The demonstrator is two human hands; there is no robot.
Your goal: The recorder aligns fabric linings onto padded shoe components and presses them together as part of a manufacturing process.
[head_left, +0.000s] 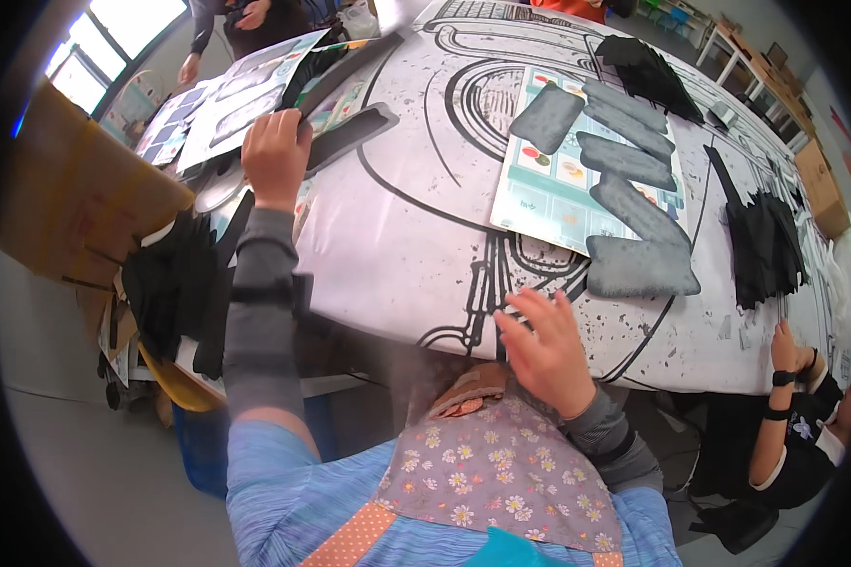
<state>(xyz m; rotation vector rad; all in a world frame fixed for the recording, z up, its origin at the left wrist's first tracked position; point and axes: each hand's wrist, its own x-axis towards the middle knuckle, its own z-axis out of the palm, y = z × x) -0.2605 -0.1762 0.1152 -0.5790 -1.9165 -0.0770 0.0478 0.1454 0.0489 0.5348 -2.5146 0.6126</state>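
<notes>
My left hand (276,159) is at the left side of the table, its fingers curled closed against a long black strip (350,132) of what looks like cloth, which sticks out to the right. A second dark strip (355,74) slants up just beyond the knuckles. My right hand (546,352) hovers over the near table edge, fingers apart and holding nothing. Beyond it, several grey speckled oblong pieces (641,269) lie partly overlapping on a printed pale card sheet (539,210).
The table cover (388,255) is white with black line drawings. Black strips are heaped at the far right (648,76), right (766,246) and left (175,283). A cardboard box (90,180) stands at the left. Other people's hands (783,348) show at the right and far left.
</notes>
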